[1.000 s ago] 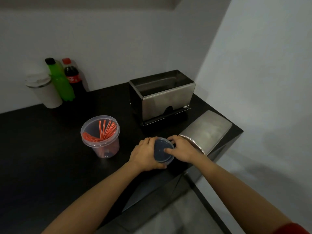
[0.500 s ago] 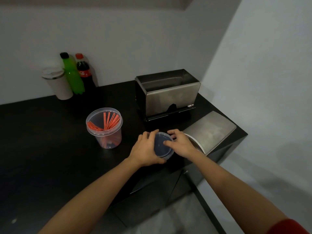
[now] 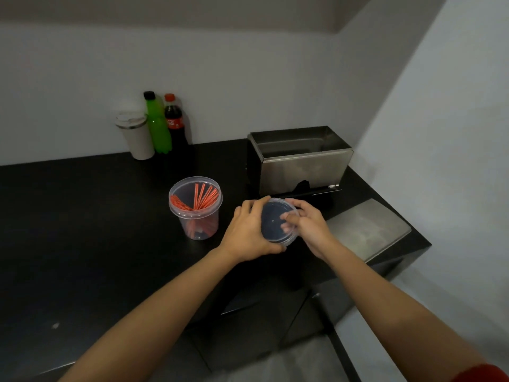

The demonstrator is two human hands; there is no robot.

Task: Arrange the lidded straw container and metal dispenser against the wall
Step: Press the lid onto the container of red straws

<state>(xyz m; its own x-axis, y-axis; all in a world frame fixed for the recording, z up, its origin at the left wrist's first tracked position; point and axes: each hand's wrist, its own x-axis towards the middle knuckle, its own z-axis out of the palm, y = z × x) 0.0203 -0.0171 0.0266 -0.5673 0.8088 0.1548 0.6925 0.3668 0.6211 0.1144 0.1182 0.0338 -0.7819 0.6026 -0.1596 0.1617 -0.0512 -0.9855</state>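
A clear round lid is held between both hands above the black counter. My left hand grips its left rim; my right hand pinches its right rim, fingertips on top. To the left stands a clear plastic container, uncovered, with red straws inside. Behind the hands sits the metal dispenser, an open-topped steel box near the right wall. Its curved steel cover lies on the counter's right end.
A white lidded tumbler, a green bottle and a cola bottle stand against the back wall. The counter's front edge runs just below my forearms, with the right wall close to the dispenser.
Both hands have lifted the lid slightly and tilted it, keeping their grip. The view has shifted, so the objects sit further right and lower in frame.
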